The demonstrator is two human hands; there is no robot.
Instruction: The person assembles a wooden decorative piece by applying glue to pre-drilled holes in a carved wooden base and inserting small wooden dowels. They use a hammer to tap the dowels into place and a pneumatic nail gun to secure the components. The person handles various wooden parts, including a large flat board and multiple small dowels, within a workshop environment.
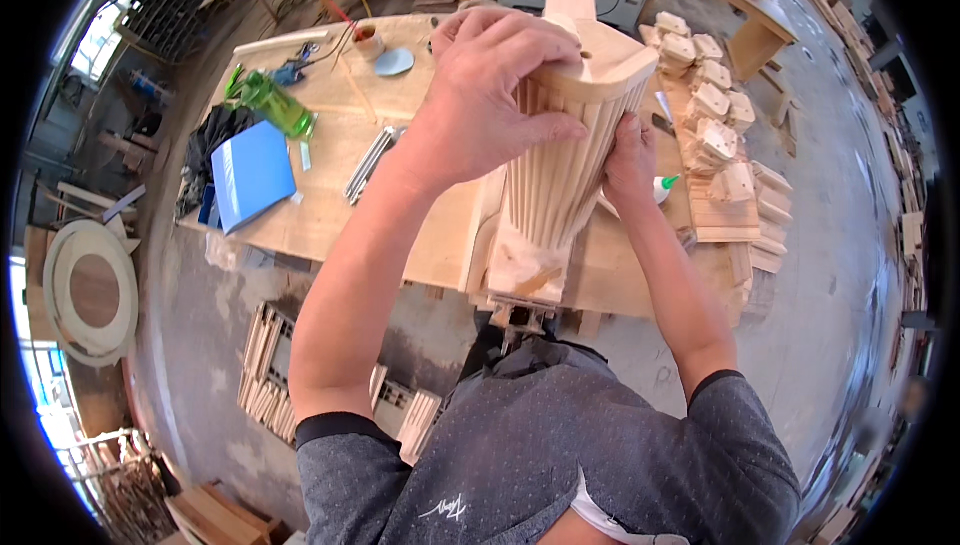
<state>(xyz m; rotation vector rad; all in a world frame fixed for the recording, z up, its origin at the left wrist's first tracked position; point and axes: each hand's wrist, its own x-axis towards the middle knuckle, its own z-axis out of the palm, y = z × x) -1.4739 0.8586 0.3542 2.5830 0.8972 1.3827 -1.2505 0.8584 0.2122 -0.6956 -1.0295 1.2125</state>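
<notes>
— Looking down through the head camera, I am seeing both hands on a fluted wooden column piece [575,160], which is standing upright over the near edge of the workbench [420,235], right of its middle.

— How are the fingers sitting?

— The left hand [490,95] is lying over the top left of the piece, fingers curled together and clamped around its rounded cap, thumb pressing across the flutes. The right hand [630,160] is gripping the right side lower down, fingers wrapping behind where I cannot see them, palm pressing the wood.

— What is lying around it?

— To the left on the bench I am seeing a blue folder [252,173] hanging over the near edge, a green bottle [275,105] lying just beyond it, and metal bars [373,162] between folder and column. Farther off, a small cup [369,42] is sitting beside a round grey disc [394,62]. On the right, carved wooden blocks [712,110] are lined up in rows, with a small glue bottle [664,186] just beside the right hand. Wooden slats [270,370] are stacked on the floor near the bench's left.
</notes>
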